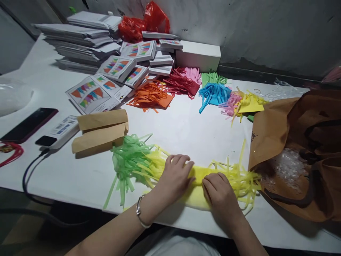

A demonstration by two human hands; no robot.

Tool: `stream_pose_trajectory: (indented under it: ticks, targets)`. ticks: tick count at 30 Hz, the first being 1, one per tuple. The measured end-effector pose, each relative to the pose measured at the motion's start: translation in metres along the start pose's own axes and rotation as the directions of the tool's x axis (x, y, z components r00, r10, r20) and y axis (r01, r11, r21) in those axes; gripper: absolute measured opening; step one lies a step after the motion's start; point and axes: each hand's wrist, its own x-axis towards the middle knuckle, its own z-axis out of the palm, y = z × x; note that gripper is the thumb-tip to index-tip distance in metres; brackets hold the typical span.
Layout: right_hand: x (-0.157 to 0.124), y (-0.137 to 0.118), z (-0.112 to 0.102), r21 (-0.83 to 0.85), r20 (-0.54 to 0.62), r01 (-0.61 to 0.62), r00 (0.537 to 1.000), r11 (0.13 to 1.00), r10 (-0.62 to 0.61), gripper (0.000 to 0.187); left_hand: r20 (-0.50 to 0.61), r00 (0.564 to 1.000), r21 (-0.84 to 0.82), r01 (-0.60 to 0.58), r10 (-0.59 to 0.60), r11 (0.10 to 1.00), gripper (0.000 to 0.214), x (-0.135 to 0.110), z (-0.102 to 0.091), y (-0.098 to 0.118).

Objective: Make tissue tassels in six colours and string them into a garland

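Note:
A sheet of yellow tissue paper [196, 197], cut into fringe at both ends, lies across the front of the white table. My left hand [176, 176] rests over its middle, fingers bent and pressing on a folded band of the paper. Just right of it, my right hand [220, 190] pinches the same band, its fingers curled in. The fringe spreads out beyond both hands. Touching the left end of the yellow fringe is a bunch of green tissue strips [130, 158]. What lies under my palms is hidden.
Orange [150, 95], dark red [183, 83] and blue [214, 93] tassel bundles sit farther back. Left are brown paper rolls [102, 137], a power bank with a cable [60, 131] and a phone [29, 122]. Printed boxes [117, 67] are piled behind. A brown bag [277, 124] borders the right.

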Motion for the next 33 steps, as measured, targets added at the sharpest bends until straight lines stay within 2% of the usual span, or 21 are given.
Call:
stream_pose_trajectory:
  ticks: [2,4,7,11,19,24,27,33]
  targets:
    - [0.001,-0.002,-0.002,0.060,-0.024,-0.024,0.999,0.998,0.026,0.019,-0.091,0.980,0.016,-0.176,0.176,0.984,0.027,-0.009,0.003,0.001]
    - [0.002,-0.006,-0.004,0.106,0.012,-0.030,1.000,0.994,0.028,0.015,-0.097,0.963,0.020,-0.251,0.252,0.968,0.016,-0.016,0.010,0.000]
    - [-0.001,-0.009,-0.003,0.047,0.085,-0.001,0.996,0.999,-0.003,0.019,-0.081,0.963,-0.010,-0.258,0.256,0.966,0.017,-0.022,0.023,-0.004]
    - [-0.011,-0.006,0.000,-0.006,0.055,0.024,0.998,1.000,-0.023,0.026,-0.099,0.963,-0.087,-0.260,0.252,0.962,0.017,-0.027,0.033,-0.009]
    - [-0.015,-0.011,-0.002,0.075,-0.020,-0.159,0.987,0.984,0.161,0.019,-0.155,0.979,-0.106,-0.146,0.129,0.984,0.023,-0.032,0.035,-0.014]
    - [-0.017,-0.007,0.007,-0.041,-0.085,-0.243,0.967,0.969,0.239,0.021,-0.037,0.999,-0.026,0.016,-0.017,1.000,0.023,-0.023,0.028,-0.014]
    - [-0.016,-0.005,0.011,-0.095,-0.113,-0.269,0.960,0.959,0.258,0.019,-0.029,0.994,0.027,0.104,-0.103,0.994,0.025,-0.018,0.023,-0.013]
    - [-0.010,-0.005,0.018,-0.196,-0.172,-0.348,0.933,0.917,0.317,0.016,-0.007,0.992,0.074,0.128,-0.128,0.989,0.027,-0.009,0.018,-0.012]
